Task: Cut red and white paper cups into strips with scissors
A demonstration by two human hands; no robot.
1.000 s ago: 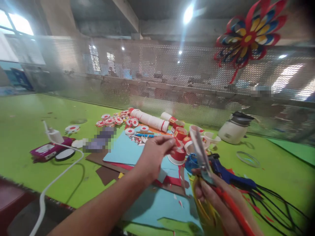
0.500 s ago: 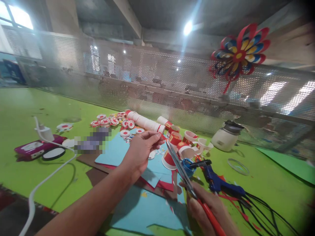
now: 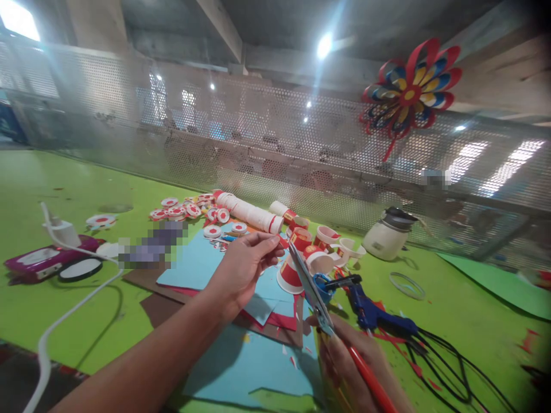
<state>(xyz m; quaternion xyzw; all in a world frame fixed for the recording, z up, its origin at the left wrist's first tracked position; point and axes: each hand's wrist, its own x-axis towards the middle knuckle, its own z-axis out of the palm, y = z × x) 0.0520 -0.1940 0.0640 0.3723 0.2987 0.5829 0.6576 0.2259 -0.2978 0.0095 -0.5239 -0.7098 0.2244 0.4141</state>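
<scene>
While the left hand (image 3: 241, 267) pinches a small scrap, the right hand (image 3: 348, 355) grips red-handled scissors (image 3: 321, 307).

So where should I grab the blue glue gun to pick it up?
Take the glue gun by its thick blue handle, coming from above. It lies flat on the table, nozzle toward the cups, cord trailing off the far end, so the handle is free.

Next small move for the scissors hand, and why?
Probably ease the scissors toward the small piece pinched in the left hand. The right hand holds them by the red handles, blade tips pointing at the left fingers, apparently just short of the piece.
</scene>
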